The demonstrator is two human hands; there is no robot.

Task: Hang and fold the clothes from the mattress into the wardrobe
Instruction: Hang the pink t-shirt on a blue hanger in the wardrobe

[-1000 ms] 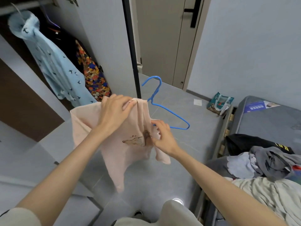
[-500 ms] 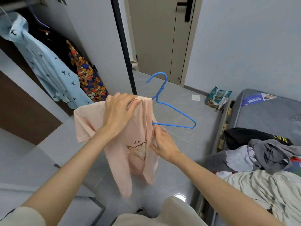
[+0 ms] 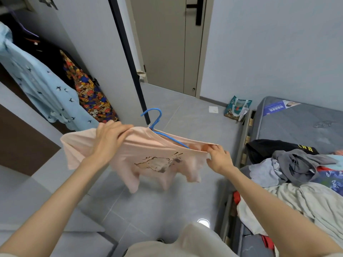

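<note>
A pale pink cotton T-shirt with a cartoon print (image 3: 148,154) is held in mid-air at the centre, a blue wire hanger (image 3: 155,120) seated inside its neck with the hook pointing to 12 o'clock. One shoulder is gripped by the curled left hand (image 3: 109,135) and the other is pinched by the right hand (image 3: 219,156). Crumpled clothes (image 3: 295,164) are heaped on the grey mattress (image 3: 297,125) at 3 o'clock; the open wardrobe (image 3: 22,138) is seen at 10 o'clock.
</note>
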